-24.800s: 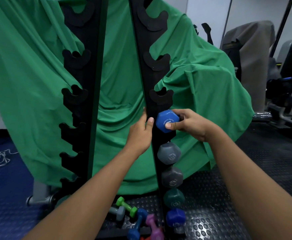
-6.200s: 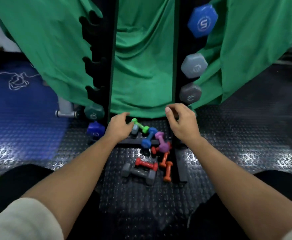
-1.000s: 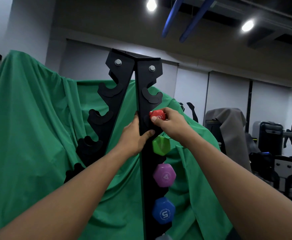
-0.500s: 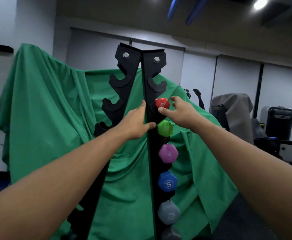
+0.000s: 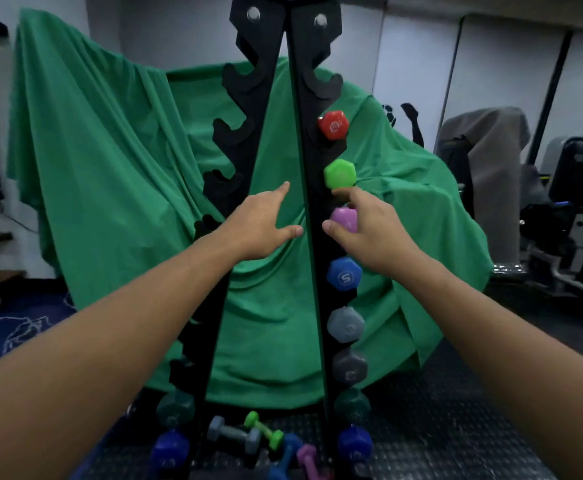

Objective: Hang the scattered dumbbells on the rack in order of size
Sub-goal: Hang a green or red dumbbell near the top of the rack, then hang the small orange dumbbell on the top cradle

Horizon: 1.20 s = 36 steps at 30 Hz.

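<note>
The black A-frame rack (image 5: 304, 140) stands in front of me. On its right upright hang, from top down, a red dumbbell (image 5: 333, 125), a green one (image 5: 340, 174), a purple one (image 5: 345, 218), a blue one (image 5: 344, 274), two grey ones (image 5: 345, 329) and darker ones below. My left hand (image 5: 262, 226) floats open in front of the green cloth between the uprights, holding nothing. My right hand (image 5: 369, 230) hangs open just in front of the purple dumbbell, fingers relaxed. Several small dumbbells (image 5: 248, 436) lie on the floor at the rack's foot.
A green cloth (image 5: 103, 188) drapes behind the rack. The left upright carries a dark green dumbbell (image 5: 175, 408) and a blue dumbbell (image 5: 170, 449) low down; its upper hooks are bare. Covered gym machines (image 5: 491, 174) stand at the right. The floor is studded black rubber (image 5: 456, 427).
Both hands have let go of the red dumbbell, which now hangs on the rack, and have dropped lower. The view has tilted down, bringing the floor dumbbells into sight.
</note>
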Tool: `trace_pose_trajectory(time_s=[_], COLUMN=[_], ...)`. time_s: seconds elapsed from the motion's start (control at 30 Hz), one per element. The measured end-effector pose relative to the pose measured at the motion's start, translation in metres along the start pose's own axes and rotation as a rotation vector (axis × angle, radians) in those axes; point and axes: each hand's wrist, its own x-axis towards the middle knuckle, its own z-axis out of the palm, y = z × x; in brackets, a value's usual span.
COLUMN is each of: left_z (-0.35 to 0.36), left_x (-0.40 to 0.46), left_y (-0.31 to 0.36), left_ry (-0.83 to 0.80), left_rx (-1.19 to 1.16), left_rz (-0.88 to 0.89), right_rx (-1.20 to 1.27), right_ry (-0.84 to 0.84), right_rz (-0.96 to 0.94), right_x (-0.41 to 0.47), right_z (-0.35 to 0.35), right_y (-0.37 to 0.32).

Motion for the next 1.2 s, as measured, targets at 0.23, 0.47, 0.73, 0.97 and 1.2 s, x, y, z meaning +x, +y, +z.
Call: trace_pose_trajectory(time_s=[0.23,0.47,0.73,0.97,1.2], left_z=[0.083,0.17,0.284,0.4,0.517], left_x=[-0.071,-0.128,-0.194,-0.273,-0.339], left_y=[-0.03,-0.056,-0.078,-0.082,-0.053], left_ry=[-0.157,-0.325,-0.541,-0.806,-1.075], left_rx=[-0.003,0.032,-0.043,-0.141,-0.189], left_rz=[-0.033,-0.059,-0.156,-0.375,-0.355], right_rx=[0.123,0.197,0.256,0.174,0.118], right_ry=[-0.075,-0.267,-0.471,-0.832,-0.992], right_rz=[0.066,0.203,0.384,0.659,0.827], right_x=[-0.092,-0.156,-0.243,-0.348,-0.428], right_z=[0.076,0.15,0.234,0.309,0.367], right_y=[0.019,0.031,0.057,0.112,0.168])
